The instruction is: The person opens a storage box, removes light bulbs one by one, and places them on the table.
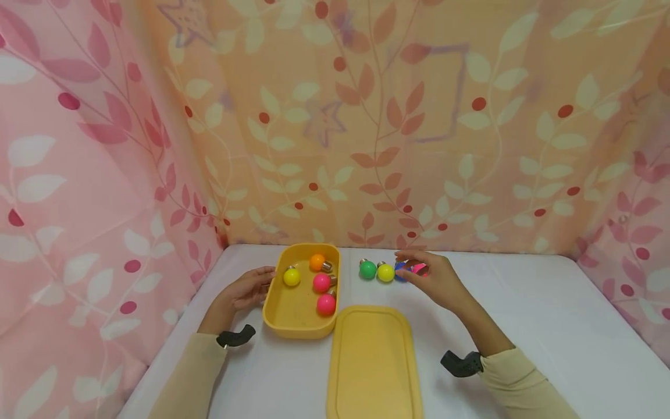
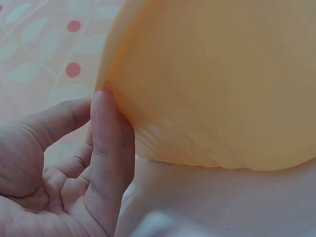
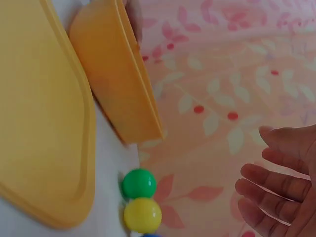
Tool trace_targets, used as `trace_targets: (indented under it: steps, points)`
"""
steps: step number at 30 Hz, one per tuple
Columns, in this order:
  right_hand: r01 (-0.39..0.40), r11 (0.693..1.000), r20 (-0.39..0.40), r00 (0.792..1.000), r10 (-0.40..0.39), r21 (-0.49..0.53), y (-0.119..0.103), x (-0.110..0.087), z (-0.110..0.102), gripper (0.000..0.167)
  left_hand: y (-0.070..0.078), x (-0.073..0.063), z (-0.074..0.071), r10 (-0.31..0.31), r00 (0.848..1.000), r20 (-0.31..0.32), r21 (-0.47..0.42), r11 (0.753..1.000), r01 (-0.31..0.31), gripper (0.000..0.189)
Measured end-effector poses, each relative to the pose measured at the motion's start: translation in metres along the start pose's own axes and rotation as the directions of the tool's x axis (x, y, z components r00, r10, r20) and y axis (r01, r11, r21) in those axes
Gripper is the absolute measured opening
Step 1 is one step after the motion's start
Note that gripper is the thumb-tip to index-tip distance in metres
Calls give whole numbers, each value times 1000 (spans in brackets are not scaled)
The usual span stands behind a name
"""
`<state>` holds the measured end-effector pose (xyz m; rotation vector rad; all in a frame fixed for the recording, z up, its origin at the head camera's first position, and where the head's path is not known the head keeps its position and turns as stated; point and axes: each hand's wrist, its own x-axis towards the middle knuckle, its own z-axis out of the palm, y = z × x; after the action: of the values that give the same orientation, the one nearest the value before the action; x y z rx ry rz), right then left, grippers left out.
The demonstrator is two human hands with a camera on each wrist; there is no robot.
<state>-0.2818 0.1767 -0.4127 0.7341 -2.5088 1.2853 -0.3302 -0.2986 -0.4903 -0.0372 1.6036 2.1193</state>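
Observation:
A yellow box (image 1: 298,333) stands at the left centre of the table in the head view. It holds a yellow bulb (image 1: 291,277), an orange bulb (image 1: 316,262) and two pink bulbs (image 1: 321,283). My left hand (image 1: 250,289) touches the box's left side, fingertips right at the rim. My right hand (image 1: 433,278) hovers over the right end of a row of bulbs, fingers loosely spread with nothing between them. That row has a green bulb (image 1: 368,269), a yellow bulb (image 1: 385,273), a blue bulb (image 1: 401,272) and something pink (image 1: 420,268), the last two partly hidden by the right hand.
A flat yellow lid (image 1: 374,361) lies on the white table (image 1: 282,378), in front of the box and to its right. Patterned cloth (image 1: 366,145) hangs behind the table and along both sides. Dark devices (image 1: 460,364) are worn at both wrists.

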Motion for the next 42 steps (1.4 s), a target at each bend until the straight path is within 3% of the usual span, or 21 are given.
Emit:
trace_targets:
  steps: [5,14,19,23,27,32,37,42]
  points:
    - [95,995,60,994,-96,8,-21,1,19,33,-8,1,-2,-1,1000,1,15,1000,1,23]
    - [155,988,223,963,-151,1,-45,16,51,33,-11,-2,2,0,1000,31,-8,1000,0,26]
    - [256,964,343,914,-218,-68,-57,32,69,35,-5,-4,2,-9,1000,23,-11,1000,10,27]
    - [303,945,439,870,-222,-121,-66,44,84,33,2,-7,4,-12,999,39,-14,1000,13,32]
    - [318,932,532,826,-183,-173,-73,56,98,32,7,-7,4,-9,998,59,-18,1000,10,33]
    - [304,928,629,770,-108,-213,-79,67,116,31,7,-4,3,-15,1000,25,-21,1000,15,31]
    - [371,868,694,718,-45,-328,-82,72,135,29,3,-1,-1,-14,1000,-20,-26,1000,13,33]
    - [415,808,716,698,12,-418,-86,73,149,29,1,1,-3,-3,1000,-17,-10,1000,3,32]
